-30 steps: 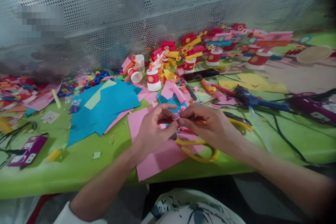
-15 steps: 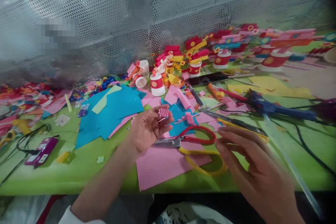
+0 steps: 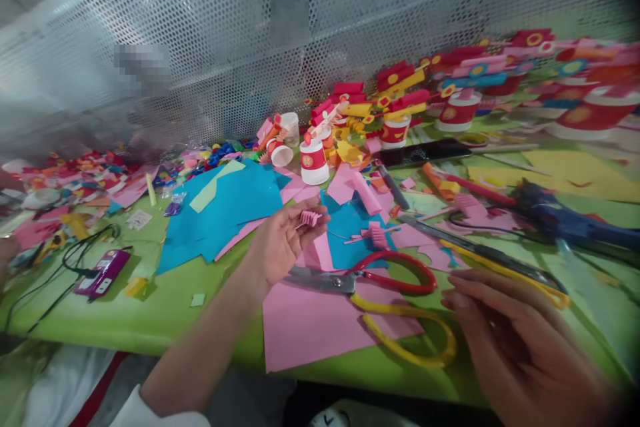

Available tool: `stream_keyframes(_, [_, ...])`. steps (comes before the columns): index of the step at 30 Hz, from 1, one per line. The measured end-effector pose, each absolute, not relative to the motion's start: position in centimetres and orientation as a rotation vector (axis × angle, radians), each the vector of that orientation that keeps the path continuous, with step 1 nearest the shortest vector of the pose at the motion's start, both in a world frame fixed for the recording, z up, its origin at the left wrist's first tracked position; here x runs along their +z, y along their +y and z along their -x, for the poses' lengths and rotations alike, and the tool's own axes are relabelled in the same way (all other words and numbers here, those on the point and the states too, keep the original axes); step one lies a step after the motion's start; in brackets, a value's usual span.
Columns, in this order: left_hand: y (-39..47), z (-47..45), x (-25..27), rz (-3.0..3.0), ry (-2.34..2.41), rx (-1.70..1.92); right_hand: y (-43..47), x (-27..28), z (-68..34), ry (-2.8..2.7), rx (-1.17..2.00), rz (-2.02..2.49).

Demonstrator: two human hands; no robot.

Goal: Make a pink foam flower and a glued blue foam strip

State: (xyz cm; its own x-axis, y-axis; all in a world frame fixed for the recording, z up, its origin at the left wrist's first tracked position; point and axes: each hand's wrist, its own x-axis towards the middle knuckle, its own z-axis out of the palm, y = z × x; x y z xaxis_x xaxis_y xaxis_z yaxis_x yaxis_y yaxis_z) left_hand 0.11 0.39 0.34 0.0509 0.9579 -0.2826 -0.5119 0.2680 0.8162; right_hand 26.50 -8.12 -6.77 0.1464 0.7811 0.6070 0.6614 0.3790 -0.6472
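Holding pleated pink paper [image 3: 309,218] w/ L hand [image 3: 280,247], R hand [image 3: 520,333] part-open, empty, nr scissors [image 3: 346,282]

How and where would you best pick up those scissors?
I'd grip the scissors by the red loop and yellow loop, coming from the right. Both loops open towards the right hand, while the blades point left, by the left hand.

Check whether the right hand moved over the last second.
Yes: the right hand went right, from over the scissors to right of them.
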Motion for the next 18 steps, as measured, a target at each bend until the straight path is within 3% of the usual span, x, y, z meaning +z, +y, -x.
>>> stream_keyframes(18, [1.9,2.7,0.6,-1.139,1.213,1.498,-7.7,-6.0,-26.3,-1.674,0.084,1.211])
